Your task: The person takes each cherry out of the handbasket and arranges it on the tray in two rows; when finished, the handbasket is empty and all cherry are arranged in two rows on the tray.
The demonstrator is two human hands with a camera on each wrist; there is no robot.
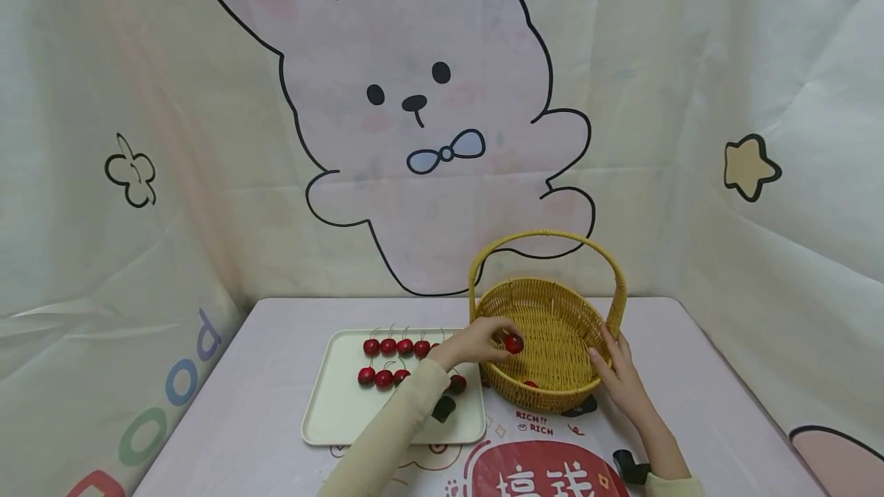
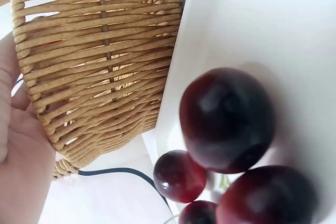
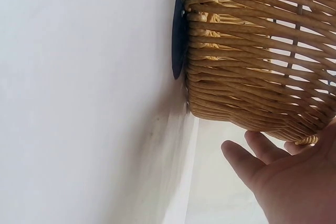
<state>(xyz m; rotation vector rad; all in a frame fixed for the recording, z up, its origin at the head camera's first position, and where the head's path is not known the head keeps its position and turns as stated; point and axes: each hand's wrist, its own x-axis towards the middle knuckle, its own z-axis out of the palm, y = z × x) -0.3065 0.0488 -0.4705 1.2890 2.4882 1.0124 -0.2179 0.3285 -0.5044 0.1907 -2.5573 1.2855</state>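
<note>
My left hand [image 1: 486, 337] pinches a red cherry [image 1: 513, 343] over the left rim of a yellow woven basket [image 1: 552, 397]. Another cherry [image 1: 530, 384] shows low inside the basket. At the basket's right side, my right hand [image 1: 625, 378] grips the rim near the handle, thumb on the inner side and fingers outside. To the left lies a white tray [image 1: 331, 413] with two rows of stemmed red cherries [image 1: 366, 376], partly covered by my left forearm. Close up in the left wrist view, several dark cherries [image 2: 228, 119] sit beside the basket's woven wall [image 2: 105, 61].
The basket's tall arched handle [image 1: 549, 234] stands upright. A white table [image 1: 262, 374] with a red printed patch [image 1: 545, 470] bears everything. Behind it hangs a curtain with a rabbit drawing [image 1: 428, 198], and more curtain encloses both sides.
</note>
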